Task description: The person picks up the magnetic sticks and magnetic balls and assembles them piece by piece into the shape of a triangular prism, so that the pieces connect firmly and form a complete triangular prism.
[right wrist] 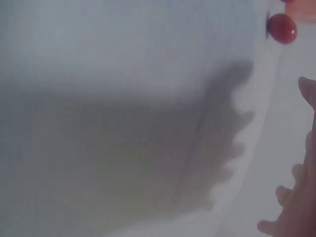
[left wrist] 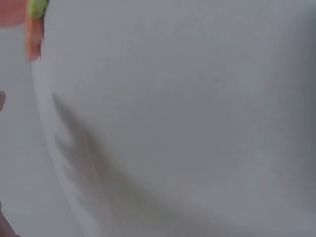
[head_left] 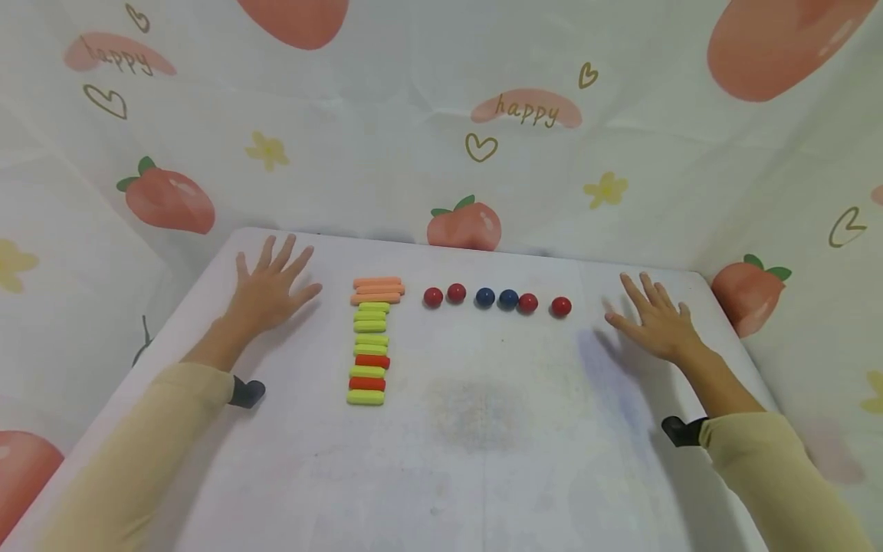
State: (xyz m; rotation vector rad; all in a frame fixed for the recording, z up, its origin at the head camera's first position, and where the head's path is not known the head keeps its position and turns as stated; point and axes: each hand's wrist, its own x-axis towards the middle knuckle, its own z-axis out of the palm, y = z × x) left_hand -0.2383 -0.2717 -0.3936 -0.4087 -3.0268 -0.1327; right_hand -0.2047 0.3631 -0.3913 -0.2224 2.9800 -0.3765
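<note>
My left hand is spread wide over the table's far left side, holding nothing. Its closest neighbours are three orange sticks, stacked in a column above several yellow-green sticks and two red sticks. At the far right, my right hand hovers with splayed fingers, also empty, its shadow on the table below. A row of balls runs between the hands: a red ball lies nearest the right hand, and two blue balls sit mid-row. The right wrist view shows that red ball beyond the thumb.
The white table ends at a back edge against a fruit-patterned cloth. This cloth also hangs along both sides. Faint stains mark the table's middle. Dark straps show at the sleeve cuffs.
</note>
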